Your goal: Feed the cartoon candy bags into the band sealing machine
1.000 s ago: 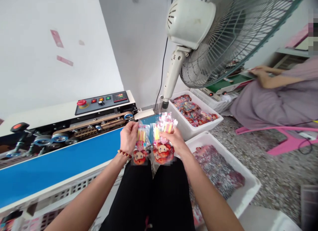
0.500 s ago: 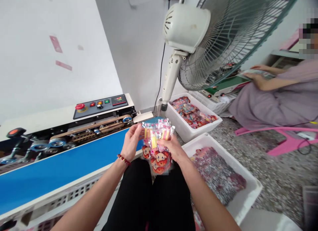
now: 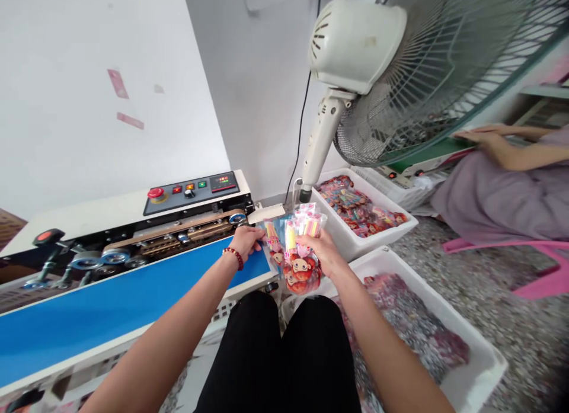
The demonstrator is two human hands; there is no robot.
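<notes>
The left hand (image 3: 246,244), red-beaded bracelet (image 3: 234,257) at its wrist, is closed narrowly on the upper edge of a single bag (image 3: 272,242), over or beside the end of the blue belt (image 3: 133,300); contact between bag and belt cannot be told. The right hand (image 3: 326,253) grips a fanned stack of bags (image 3: 302,265), thumb across the front, above the knees of the black trousers (image 3: 271,354). Each printed bag shows a red-haired cartoon figure below and yellow and pink pieces above. The two hands are apart, the bags between them.

The belt machine stands at the left, its control panel (image 3: 191,192) bearing a red knob (image 3: 155,193) and a lit display. A fan (image 3: 355,45) stands beyond the hands. To the right, the far tub (image 3: 386,235) and near tub (image 3: 482,377) contain packed bags. A co-worker (image 3: 502,191) sits at a green belt (image 3: 435,155), pink chair (image 3: 533,271) beneath
</notes>
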